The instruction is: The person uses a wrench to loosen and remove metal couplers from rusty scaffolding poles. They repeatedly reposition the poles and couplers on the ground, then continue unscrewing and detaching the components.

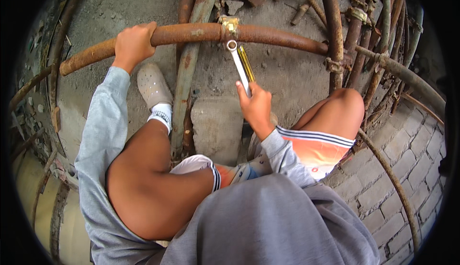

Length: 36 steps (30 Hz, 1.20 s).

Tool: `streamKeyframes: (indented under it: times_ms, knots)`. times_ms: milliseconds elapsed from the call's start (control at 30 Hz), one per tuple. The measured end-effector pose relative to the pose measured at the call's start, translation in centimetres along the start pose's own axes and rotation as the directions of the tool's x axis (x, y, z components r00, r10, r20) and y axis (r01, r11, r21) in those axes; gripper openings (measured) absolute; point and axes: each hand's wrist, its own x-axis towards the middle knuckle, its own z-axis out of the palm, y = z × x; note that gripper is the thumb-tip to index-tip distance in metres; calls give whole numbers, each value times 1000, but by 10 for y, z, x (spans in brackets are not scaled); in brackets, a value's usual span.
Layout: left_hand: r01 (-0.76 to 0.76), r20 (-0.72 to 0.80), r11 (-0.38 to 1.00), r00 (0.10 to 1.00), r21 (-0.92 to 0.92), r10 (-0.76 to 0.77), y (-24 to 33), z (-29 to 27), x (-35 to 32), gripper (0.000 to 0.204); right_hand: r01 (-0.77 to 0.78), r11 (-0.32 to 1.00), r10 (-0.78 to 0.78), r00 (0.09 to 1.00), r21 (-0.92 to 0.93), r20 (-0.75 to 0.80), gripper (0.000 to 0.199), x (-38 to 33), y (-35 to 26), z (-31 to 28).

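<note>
A rusty scaffold pipe point(187, 33) lies across the far part of the view. My left hand point(134, 46) is closed around it near its left end. A metal pipe clamp point(230, 28) sits around the pipe near its middle. In my right hand point(256, 107) is a silver wrench point(240, 69), its ring end just below the clamp; I cannot tell whether they touch. Beside the wrench runs a slim yellow and black bar point(246, 64), whose lower end meets my right hand. Its kind is unclear.
Upright rusty pipe point(334, 30) joins the long pipe at right through another clamp point(334, 65). More pipes crowd the right side. A greenish metal beam point(188, 80) passes under the pipe, beside a concrete block point(217, 124). Brick wall point(393, 188) stands lower right.
</note>
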Motion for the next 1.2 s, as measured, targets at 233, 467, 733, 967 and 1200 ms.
streamKeyframes:
  times_ms: [233, 467, 733, 967, 1200]
  knots:
    - [-47, -34, 996, 998, -78, 44, -10, 1, -10, 28, 492, 807, -479, 869, -327, 125, 20, 56, 38, -62]
    - [-6, -31, 998, 1000, -60, 4, 0, 0, -4, 29, 904, 124, -763, 351, -410, 543, 8, 222, 14, -124]
    - [-36, -78, 998, 996, -49, 32, 5, 2, -12, 29, 949, -224, -568, 58, -222, 821, 15, 287, -71, -122]
    - [-14, -31, 997, 999, -77, 12, 0, 1, -18, 23, 839, 109, -762, 415, -533, 497, 23, 212, -37, -105]
    - [4, -14, 998, 1000, -57, -4, 5, 3, -13, 28, 894, 2, -753, 295, -447, 588, 52, 191, -39, -136]
